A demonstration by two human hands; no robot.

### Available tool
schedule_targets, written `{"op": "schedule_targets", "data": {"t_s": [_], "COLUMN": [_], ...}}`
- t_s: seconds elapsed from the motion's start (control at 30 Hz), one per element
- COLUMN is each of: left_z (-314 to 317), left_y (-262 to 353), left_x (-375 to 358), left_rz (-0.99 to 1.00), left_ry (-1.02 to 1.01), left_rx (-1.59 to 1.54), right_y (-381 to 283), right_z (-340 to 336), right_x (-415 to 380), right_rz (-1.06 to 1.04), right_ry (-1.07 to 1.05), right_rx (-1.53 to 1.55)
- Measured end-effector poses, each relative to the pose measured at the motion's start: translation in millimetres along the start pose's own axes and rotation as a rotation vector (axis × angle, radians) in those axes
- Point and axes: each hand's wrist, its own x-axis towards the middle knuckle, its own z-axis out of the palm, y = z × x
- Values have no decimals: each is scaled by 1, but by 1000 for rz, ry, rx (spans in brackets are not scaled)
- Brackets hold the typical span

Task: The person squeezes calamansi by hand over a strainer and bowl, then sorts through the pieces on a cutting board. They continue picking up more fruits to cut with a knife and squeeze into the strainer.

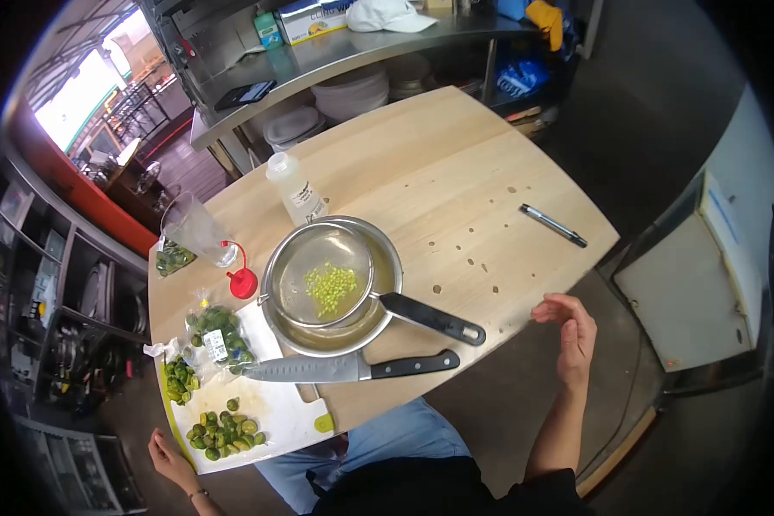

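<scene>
My left hand (172,462) is at the lower left edge of the white cutting board (288,426), fingers apart and holding nothing. Off the table's right edge, my right hand (569,331) hangs with loosely curved fingers and nothing in it. Green fruits (224,434) lie on the board, some cut. A plastic bag (224,340) of more fruits rests behind them. The knife (318,370) lies across the board's back edge, its black handle to the right. Small green pieces (331,288) sit in a strainer (288,258), which rests in a metal bowl (390,249).
A squeeze bottle (297,189), its red cap (242,283), a clear container (193,228) and a small bag of greens (174,258) stand or lie at the left. A marker (553,225) lies at the right among water drops. Behind is a metal shelf (318,53).
</scene>
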Motion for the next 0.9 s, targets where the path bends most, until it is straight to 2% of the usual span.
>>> {"op": "schedule_targets", "data": {"t_s": [0.03, 0.13, 0.2, 0.27, 0.33, 0.4, 0.47, 0.53, 0.6, 0.63, 0.67, 0.9], "left_z": [-2, -4, -7, -12, -21, -20, -30, -32, -43, -41, -39, -25], "left_y": [-6, -13, -14, -27, -73, -60, -75, -86, -114, -109, -104, -71], "left_x": [-2, -6, -3, -1, 10, 10, 19, 25, 33, 35, 34, 28], "left_rz": [8, -24, -48, -171, -286, -396, -408, -442, -455, -430, -499, -617], "left_ry": [8, 81, 43, 24, 71, 129, 92, 153, 103, 73, 114, 286], "left_rx": [55, 178, 195, 106, -126, -142, -88, -139, -209, -212, -196, -238], "right_y": [16, 46, 54, 55, 57, 57, 56, 57, 59, 59, 60, 55], "right_z": [3, 12, 16, 17, 16, 15, 16, 15, 15, 16, 15, 7], "right_x": [7, 34, 51, 62, 65, 64, 62, 61, 60, 60, 60, 62], "right_rz": [-2, 30, 77, 90, 123, 165, 147, 149, 141, 137, 130, 162], "right_ry": [43, -16, -30, -48, -65, -91, -56, -57, -59, -59, -58, -136], "right_rx": [44, 56, 55, 55, 55, 52, 8, -7, -18, -70, -123, -145]}}
